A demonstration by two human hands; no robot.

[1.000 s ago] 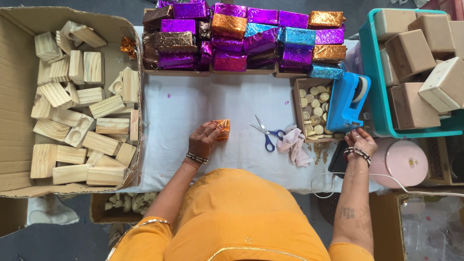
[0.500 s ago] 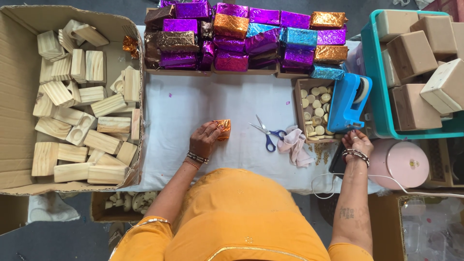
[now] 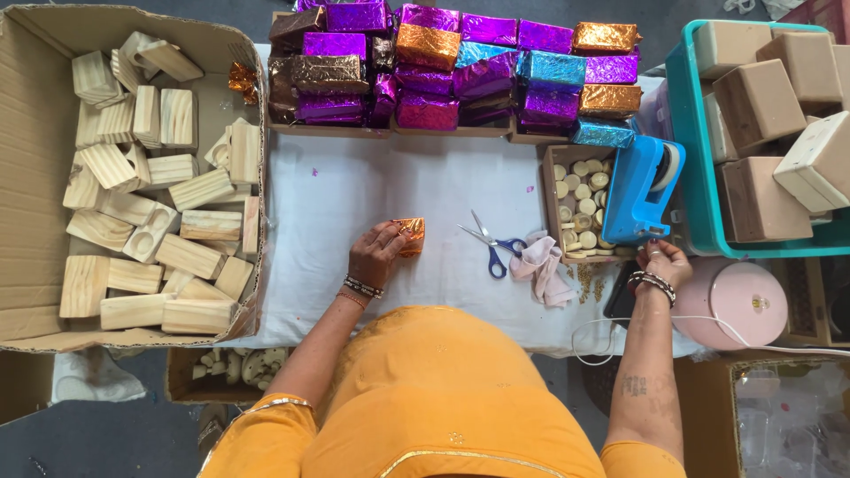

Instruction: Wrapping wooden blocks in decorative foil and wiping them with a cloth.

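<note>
1. Head view, centre of the frame: the left hand [image 3: 376,257] lies on the white-covered table [image 3: 354,195], its grip closed on a small block wrapped in orange foil [image 3: 410,235]. Hand and block sit where they sat half a second and a second ago; nothing there has shifted.
2. Right of centre, low: the right hand [image 3: 666,262] is at the foot of the blue tape dispenser [image 3: 644,190], fingers pinched together at its lower edge. Whether tape is between them cannot be told. The hand has crept only slightly, if at all, since the earlier frames.
3. Between the hands, unchanged: blue-handled scissors [image 3: 491,248] lying open and a crumpled pale cloth [image 3: 542,265] just beside them.
4. A small cardboard tray of round pale discs [image 3: 580,199] touches the dispenser's left side.
5. Top of the frame: stacked foil-wrapped blocks [image 3: 460,62] in purple, orange, blue and brown.
6. Left: a large cardboard box of bare wooden blocks [image 3: 142,204].
7. Upper right: a teal crate [image 3: 686,133] holding tan boxes.
</note>
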